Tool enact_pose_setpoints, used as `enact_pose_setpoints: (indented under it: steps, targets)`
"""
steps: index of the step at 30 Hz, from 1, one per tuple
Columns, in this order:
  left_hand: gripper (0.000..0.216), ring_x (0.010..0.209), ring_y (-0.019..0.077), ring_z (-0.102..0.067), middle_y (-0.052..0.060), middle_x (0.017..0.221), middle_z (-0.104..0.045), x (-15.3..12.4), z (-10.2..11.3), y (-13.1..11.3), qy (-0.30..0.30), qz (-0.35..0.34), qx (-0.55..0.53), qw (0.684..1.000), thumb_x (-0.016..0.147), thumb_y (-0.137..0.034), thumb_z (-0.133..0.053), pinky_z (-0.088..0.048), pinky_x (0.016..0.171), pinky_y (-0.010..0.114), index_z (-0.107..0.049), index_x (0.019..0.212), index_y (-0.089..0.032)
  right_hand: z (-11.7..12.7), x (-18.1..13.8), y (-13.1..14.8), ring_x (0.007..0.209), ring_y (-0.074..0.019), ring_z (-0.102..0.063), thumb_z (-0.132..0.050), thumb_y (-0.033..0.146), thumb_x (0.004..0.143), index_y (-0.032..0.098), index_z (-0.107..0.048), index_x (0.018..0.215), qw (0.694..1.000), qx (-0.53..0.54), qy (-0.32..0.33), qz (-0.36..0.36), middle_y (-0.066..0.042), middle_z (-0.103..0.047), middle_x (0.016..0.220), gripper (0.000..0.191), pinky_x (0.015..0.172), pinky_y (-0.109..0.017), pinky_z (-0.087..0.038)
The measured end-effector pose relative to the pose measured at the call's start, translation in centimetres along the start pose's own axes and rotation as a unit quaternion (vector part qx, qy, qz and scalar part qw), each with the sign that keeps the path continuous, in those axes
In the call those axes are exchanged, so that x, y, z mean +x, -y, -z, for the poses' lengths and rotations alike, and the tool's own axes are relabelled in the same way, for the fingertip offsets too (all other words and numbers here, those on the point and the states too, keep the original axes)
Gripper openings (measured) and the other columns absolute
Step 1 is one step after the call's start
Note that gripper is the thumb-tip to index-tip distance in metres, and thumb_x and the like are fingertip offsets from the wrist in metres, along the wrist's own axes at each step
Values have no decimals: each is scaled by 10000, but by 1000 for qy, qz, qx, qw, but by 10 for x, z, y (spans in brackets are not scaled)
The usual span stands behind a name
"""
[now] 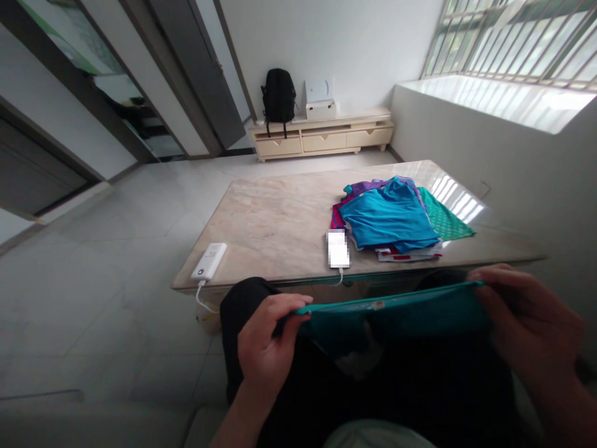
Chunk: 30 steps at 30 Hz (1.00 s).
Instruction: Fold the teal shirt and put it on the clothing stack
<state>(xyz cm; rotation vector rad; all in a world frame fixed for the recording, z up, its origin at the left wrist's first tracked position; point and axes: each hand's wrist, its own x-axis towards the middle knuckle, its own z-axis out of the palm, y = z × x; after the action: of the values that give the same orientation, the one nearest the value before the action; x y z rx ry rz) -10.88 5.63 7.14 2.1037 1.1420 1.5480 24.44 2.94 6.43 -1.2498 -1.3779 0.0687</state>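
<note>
A teal garment (405, 314) is stretched by its top edge between my two hands, above my lap. My left hand (270, 336) pinches the edge at its left end, thumb against fingers. At the other end, my right hand (527, 311) grips the same edge near the corner. A small pale label shows at the middle of the edge. The lower part of the garment is dark and hard to make out against my black trousers. Beyond it, a pile of clothes (389, 214) lies on the table, with a bright blue piece on top.
The marble-topped table (265, 218) stands before my knees. On it lie a phone (338, 249) with a cable, a white power bank (209, 261) and a green patterned cloth (443, 214). A low cabinet (321, 140) by the wall bears a black backpack (278, 96) and white boxes (319, 99).
</note>
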Motion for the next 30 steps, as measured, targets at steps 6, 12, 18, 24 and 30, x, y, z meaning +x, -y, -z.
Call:
enact_pose_setpoints:
  steps: [6, 12, 18, 24, 30]
  targets:
    - [119, 826, 113, -696, 3, 917, -741, 3, -1, 2, 42, -10, -49, 998, 944, -131, -709, -546, 798, 198, -697, 1046, -190, -1, 4, -1, 844, -120, -689, -757, 200, 861, 235, -757, 1020, 999, 30, -7, -34, -10, -742, 949, 163, 805, -171, -535]
    - [267, 908, 129, -682, 43, 1011, -720, 15, 11, 11, 187, -18, -64, 980, 989, -190, -660, -527, 816, 205, -703, 1252, -196, 4, 6, -11, 818, -125, -669, -685, 297, 929, 239, -722, 1022, 994, 5, 84, -72, -5, -728, 942, 116, 707, -165, -510]
    - [148, 903, 125, -656, 21, 966, -690, 21, 20, 18, 210, 19, -47, 976, 970, -93, -650, -509, 807, 216, -730, 1030, -203, 5, 6, -18, 750, -112, -624, -644, 331, 970, 235, -728, 1001, 986, -60, 134, -77, 5, -710, 899, 132, 657, -166, -469]
    - [94, 914, 148, -639, 14, 946, -666, 10, 8, 17, 173, 81, -57, 980, 959, -107, -656, -508, 842, 263, -668, 980, -198, -2, 2, -13, 723, -111, -639, -632, 323, 972, 235, -704, 984, 987, -65, 137, -53, 10, -717, 883, 114, 631, -159, -479]
    - [202, 857, 125, -623, -1, 942, -648, 6, 1, 21, 189, 73, -69, 977, 913, -77, -715, -497, 769, 214, -706, 1063, -212, 4, 4, -27, 747, -131, -685, -658, 364, 937, 245, -718, 999, 983, -97, 152, -30, 10, -743, 907, 147, 676, -179, -514]
